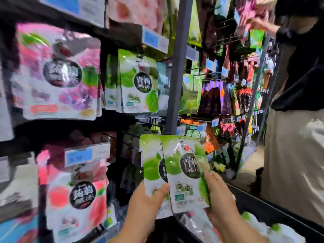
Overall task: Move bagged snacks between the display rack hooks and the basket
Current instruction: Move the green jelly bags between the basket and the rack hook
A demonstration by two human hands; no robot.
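Mid-transfer: two green snack bags (185, 172) are held in front of the rack, just left of the near basket (280, 209) and on no hook. The left hand (149, 199) pinches the rear bag's lower edge, and the right hand (220, 199) grips the front bag's right side. More bags (280, 230) lie in the basket and matching ones (138, 81) hang higher up, so plenty's left, direction unclear; both held bags stand upright, long axis vertical, tops leaning slightly left, print facing the holder.

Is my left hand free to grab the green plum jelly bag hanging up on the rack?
Probably not yet: the left hand grips a held green bag, though nothing blocks the hanging bag.
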